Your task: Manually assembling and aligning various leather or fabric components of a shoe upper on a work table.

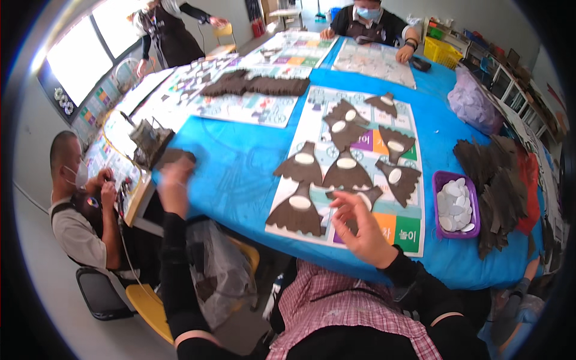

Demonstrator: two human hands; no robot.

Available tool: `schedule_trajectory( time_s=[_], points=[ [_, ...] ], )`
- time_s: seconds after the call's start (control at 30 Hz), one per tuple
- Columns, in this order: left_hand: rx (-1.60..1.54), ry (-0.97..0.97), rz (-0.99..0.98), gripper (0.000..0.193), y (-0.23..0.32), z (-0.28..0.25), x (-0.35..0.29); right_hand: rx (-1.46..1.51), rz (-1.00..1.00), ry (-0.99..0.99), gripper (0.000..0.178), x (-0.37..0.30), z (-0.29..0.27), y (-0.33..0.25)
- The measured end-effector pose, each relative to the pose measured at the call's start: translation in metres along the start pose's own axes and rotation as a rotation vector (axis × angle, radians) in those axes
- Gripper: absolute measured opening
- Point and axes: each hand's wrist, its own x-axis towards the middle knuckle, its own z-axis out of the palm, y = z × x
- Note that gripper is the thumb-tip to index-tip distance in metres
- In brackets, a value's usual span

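Observation:
My left hand (173, 187), smeared by motion, is at the left edge of the blue-covered table. It appears closed on a dark brown piece (175, 157), whose outline is blurred. My right hand (363, 233) hovers over the near part of a printed sheet (282, 225), fingers apart and holding nothing I can see. Several dark brown, skirt-shaped cut-outs with scalloped edges, such as this one (294, 217), lie on the sheet. Most carry a white oval (346, 162). One cut-out (375, 193) lies just beyond my right fingers, partly hidden by them.
Right of the sheet stands a purple basket (437, 225) of white ovals, beside piled dark brown pieces (501, 192). Stacked dark pieces (264, 86) lie farther back. A metal device (146, 141) stands at left, near a seated person (90, 222). Another person (372, 30) sits across the table.

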Motion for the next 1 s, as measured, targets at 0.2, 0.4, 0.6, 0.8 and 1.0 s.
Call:
schedule_trajectory(
  time_s=[0.2, 0.4, 0.6, 0.8, 1.0],
  points=[
    [0.181, 0.06, 0.072, 0.028, 0.048, -0.005, 0.007, 0.024, -0.028, -0.073, 0.049, -0.002, -0.002, -0.013],
    [0.326, -0.174, 0.149, 0.023, 0.033, 0.0, -0.016, 0.029, -0.125, -0.031, 0.048, -0.015, -0.008, -0.018],
    [0.405, -0.529, 0.237, 0.023, 0.031, 0.014, -0.013, 0.069, -0.074, -0.031, 0.045, -0.025, -0.014, -0.025],
    [0.369, -0.456, 0.12, 0.024, 0.006, 0.038, -0.032, 0.081, -0.015, -0.01, 0.042, -0.047, -0.018, -0.019],
    [0.018, -0.087, -0.019, 0.021, -0.047, 0.027, -0.037, 0.07, 0.088, -0.035, 0.042, -0.061, -0.004, -0.01]
  ],
)
